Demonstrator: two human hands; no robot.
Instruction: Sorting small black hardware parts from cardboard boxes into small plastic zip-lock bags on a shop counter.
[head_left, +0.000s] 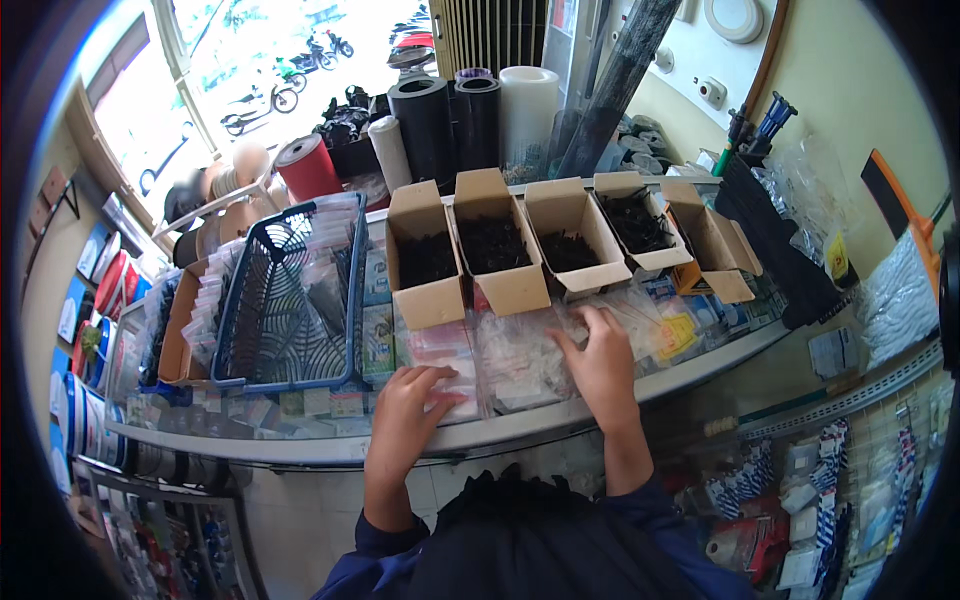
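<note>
On the glass counter (300, 442), my left hand (412, 401) rests at a stack of clear zip bags with a pink edge (442, 352); whether its fingers grip a bag cannot be told. My right hand (600, 352) is over a large clear plastic bag of small pale pieces (525, 360), thumb and fingers apart. Behind the hands stand several open cardboard boxes holding black screws or similar small black parts, among them the left one (427, 300), a second (514, 289), a third (596, 277) and a fourth (664, 259). The rightmost box (724, 255) is tilted, its contents in shadow.
A blue plastic basket (225, 367) with filled zip bags stands left, beside a cardboard tray of small bags (176, 330). Large black rolls (420, 127) and a clear roll (529, 112) stand behind. A yellow-marked plastic bag (675, 334) lies right. Someone sits beyond the counter.
</note>
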